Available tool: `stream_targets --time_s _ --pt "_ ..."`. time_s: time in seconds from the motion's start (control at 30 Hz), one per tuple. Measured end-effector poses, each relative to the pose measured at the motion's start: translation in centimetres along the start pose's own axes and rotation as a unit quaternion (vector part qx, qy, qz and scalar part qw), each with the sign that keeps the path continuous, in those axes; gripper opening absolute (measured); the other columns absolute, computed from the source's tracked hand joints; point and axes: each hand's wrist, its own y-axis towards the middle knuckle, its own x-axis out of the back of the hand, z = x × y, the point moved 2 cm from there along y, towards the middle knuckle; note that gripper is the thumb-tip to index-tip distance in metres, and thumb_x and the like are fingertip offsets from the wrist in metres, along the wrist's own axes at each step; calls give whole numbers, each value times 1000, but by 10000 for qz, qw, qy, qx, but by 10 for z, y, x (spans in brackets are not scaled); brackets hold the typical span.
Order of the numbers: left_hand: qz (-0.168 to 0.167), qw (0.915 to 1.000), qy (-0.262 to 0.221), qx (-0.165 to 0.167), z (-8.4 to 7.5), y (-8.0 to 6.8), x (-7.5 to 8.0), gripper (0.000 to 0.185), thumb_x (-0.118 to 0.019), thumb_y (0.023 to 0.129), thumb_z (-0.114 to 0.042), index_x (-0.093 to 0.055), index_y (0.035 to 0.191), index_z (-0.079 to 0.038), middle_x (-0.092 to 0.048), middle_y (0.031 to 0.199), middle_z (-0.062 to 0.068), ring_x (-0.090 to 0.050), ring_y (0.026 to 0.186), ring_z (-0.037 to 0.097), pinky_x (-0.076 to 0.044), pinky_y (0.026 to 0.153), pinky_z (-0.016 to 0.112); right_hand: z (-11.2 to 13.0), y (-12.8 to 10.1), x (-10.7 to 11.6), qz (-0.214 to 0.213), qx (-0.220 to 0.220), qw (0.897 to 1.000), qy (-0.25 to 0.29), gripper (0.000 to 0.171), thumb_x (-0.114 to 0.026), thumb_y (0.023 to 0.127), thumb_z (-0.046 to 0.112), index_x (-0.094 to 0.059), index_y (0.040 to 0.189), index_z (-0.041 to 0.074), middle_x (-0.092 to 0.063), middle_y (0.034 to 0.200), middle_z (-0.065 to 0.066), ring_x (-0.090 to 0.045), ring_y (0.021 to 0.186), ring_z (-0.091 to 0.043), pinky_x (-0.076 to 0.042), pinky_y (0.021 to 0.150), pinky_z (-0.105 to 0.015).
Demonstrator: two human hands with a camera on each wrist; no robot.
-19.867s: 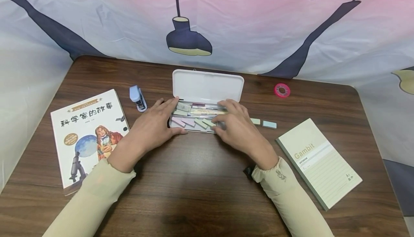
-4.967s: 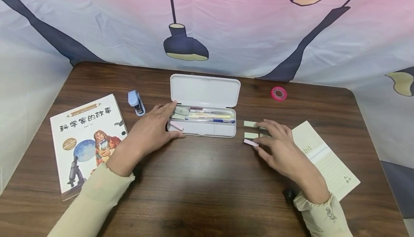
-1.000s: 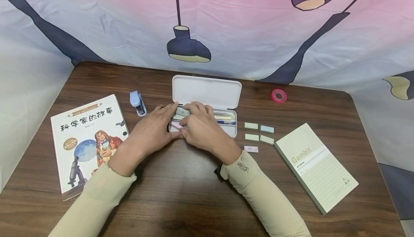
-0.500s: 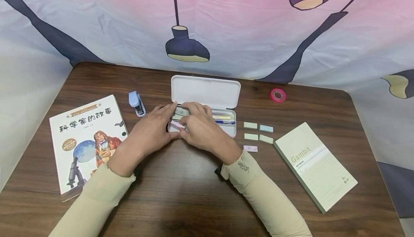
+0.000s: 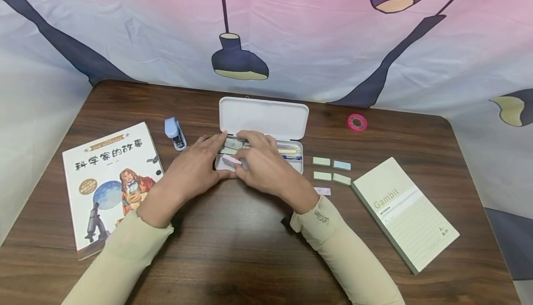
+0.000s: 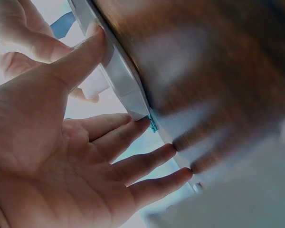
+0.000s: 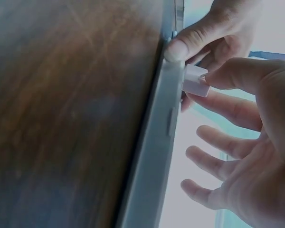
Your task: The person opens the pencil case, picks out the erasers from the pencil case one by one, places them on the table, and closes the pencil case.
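Observation:
A white pencil case (image 5: 263,118) stands with its lid raised at mid-table. My left hand (image 5: 195,166) holds its left end, the thumb on the front wall and the other fingers round the side; the left wrist view shows two fingertips down on the table. My right hand (image 5: 266,164) reaches over the case's front edge. Its thumb and index finger pinch a small pink eraser (image 7: 195,80), tilted up from the front compartment; the other fingers are spread. Behind it lie a grey-green eraser (image 5: 233,143) and several pens (image 5: 289,151), partly hidden by the right hand.
Right of the case lie green erasers (image 5: 321,161), a blue eraser (image 5: 342,165) and another pink eraser (image 5: 323,191), partly behind the right wrist. Farther right is a notebook (image 5: 405,217). A picture book (image 5: 112,184), a blue stapler (image 5: 176,133) and a pink tape roll (image 5: 356,122) surround these.
Several erasers have gone from the case to the table at its right. The right hand has since come back left to the case and tipped up the pink eraser; the left hand stays put.

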Motion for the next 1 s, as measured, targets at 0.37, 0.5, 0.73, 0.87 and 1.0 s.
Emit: stream_targets --time_s 0.37,0.5,0.73,0.87,1.0 --pt "240 9996 -56 131 -25 -9 22 105 -88 100 -52 -37 178 -3 -47 178 29 -45 164 60 -44 131 74 -1 -25 12 -317 33 9995 -40 23 -77 109 21 -87 124 6 -56 172 -18 -47 166 -36 -38 134 -63" --pt "270 9995 -23 184 -28 -9 24 104 -88 101 -49 -36 178 -1 -46 179 29 -44 164 61 -43 133 74 -7 -35 15 -473 67 9989 -36 21 -78 108 19 -88 121 5 -58 170 -18 -49 164 -36 -38 134 -63" --pt "240 9996 -52 155 -27 -9 24 103 -88 101 -49 -38 177 -1 -47 178 30 -46 163 61 -45 131 74 -21 -58 22 -677 -75 9977 -46 17 -79 108 18 -88 115 6 -61 166 -21 -50 163 -36 -38 133 -68" --pt "195 9997 -82 145 -27 -10 24 103 -90 99 -47 -39 176 -1 -48 177 30 -47 162 61 -45 130 74 -30 -72 24 -801 -196 9966 -5 17 -80 106 16 -87 116 4 -61 166 -21 -50 164 -39 -39 133 -70" --pt "124 9998 -83 133 -25 -9 22 105 -92 97 -47 -41 176 -1 -49 176 30 -47 161 62 -46 129 75 -39 -85 26 -996 -257 9947 -39 14 -83 103 14 -88 113 4 -62 165 -22 -52 162 -42 -43 130 -71"
